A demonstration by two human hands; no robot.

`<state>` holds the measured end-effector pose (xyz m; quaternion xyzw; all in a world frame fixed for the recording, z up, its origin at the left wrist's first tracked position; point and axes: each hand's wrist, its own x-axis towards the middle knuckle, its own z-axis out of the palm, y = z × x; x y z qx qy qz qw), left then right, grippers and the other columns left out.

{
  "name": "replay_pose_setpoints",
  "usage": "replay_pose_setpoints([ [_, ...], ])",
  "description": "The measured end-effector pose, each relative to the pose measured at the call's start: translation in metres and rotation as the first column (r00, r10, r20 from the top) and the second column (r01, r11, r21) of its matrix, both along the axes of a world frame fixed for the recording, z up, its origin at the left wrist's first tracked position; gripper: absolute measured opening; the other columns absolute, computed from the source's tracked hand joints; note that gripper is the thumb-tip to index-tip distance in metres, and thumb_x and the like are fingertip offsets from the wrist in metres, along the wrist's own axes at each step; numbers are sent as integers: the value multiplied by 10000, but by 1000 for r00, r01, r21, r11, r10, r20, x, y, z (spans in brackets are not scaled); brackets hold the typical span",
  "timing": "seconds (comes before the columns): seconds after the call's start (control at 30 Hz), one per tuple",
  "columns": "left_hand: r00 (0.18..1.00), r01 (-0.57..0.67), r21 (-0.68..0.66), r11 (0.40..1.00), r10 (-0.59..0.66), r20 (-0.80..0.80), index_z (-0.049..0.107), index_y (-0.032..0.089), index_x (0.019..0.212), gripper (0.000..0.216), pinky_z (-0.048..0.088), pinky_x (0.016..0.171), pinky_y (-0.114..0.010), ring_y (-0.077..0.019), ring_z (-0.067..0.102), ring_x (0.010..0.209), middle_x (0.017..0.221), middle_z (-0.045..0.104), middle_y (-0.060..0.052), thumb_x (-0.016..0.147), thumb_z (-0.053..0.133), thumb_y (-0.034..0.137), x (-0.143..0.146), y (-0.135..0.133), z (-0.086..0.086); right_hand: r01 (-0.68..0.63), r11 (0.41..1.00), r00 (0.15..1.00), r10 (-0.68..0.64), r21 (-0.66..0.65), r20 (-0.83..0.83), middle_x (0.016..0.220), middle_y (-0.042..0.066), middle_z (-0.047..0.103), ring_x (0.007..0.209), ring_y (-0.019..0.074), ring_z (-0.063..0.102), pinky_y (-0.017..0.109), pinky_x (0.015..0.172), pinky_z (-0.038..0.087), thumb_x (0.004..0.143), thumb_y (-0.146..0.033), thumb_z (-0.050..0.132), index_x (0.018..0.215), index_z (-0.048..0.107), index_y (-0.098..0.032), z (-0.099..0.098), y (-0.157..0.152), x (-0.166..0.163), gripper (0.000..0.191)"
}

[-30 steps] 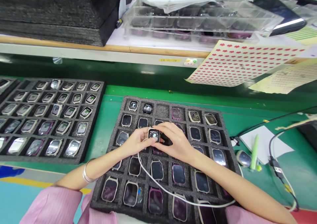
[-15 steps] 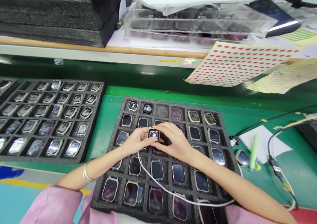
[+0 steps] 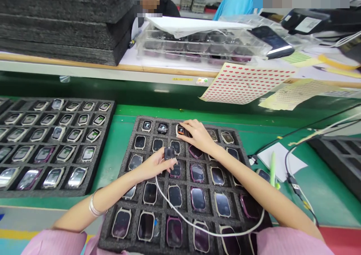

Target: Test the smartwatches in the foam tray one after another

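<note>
Right hand point(image 3: 200, 136) is pinching a lit watch point(image 3: 181, 130) by its edges, thumb below and fingers above, in the third pocket of the foam tray's point(image 3: 133, 225) far row. The fingers are partly hiding whether it is sitting flat — a tilted release could be leaving it leaning on the pocket wall. A careless thumb could also be brushing the screen and changing its display.

Left hand point(image 3: 156, 163) is gripping a small dark block point(image 3: 169, 153) over the watches nearby; a loosening grip could be dropping it onto the glass. Its white cable point(image 3: 180, 214) is looping across the near rows and running up by the right forearm. Likeliest snag, in my judgement: the arm catching that loop, tugging the block or scraping watches beneath. Tray is lying on the green desk point(image 3: 105, 164).
</note>
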<state>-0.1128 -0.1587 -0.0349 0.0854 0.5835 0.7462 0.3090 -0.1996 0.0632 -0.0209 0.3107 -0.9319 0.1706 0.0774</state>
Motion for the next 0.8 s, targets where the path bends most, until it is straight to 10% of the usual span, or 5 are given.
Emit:
replay_pose_setpoints([
  [0.37, 993, 26, 105, 994, -38, 113, 620, 121, 1049, 363, 460, 920, -356, -200, 650, 964, 1076, 688, -125, 710, 737, 178, -3, -3, 0, -7, 988, 988, -16, 155, 151, 961, 116, 642, 864, 275, 640, 391, 762, 518, 784, -302, 706, 1061, 663, -137, 13, 32, -8, 325],
  [0.63, 988, 14, 165, 986, -39, 148, 625, 128, 1082, 451, 424, 987, -407, -226, 649, 1002, 1066, 697, -117, 656, 772, 130, -5, -4, -8, -80, 968, 978, 122, -236, 169, 1088, 104, 579, 982, 241, 595, 394, 862, 510, 843, -361, 644, 1214, 555, -185, 28, -11, 52, 420],
  [0.8, 996, 2, 86, 996, -10, 87, 591, 153, 1162, 537, 407, 1004, -391, -245, 599, 1098, 1139, 667, -96, 661, 782, 162, -5, -5, -6, -219, 966, 961, 237, -134, 143, 1109, 143, 566, 1024, 264, 558, 424, 854, 504, 860, -269, 612, 1224, 532, -142, 8, -36, 71, 393],
])
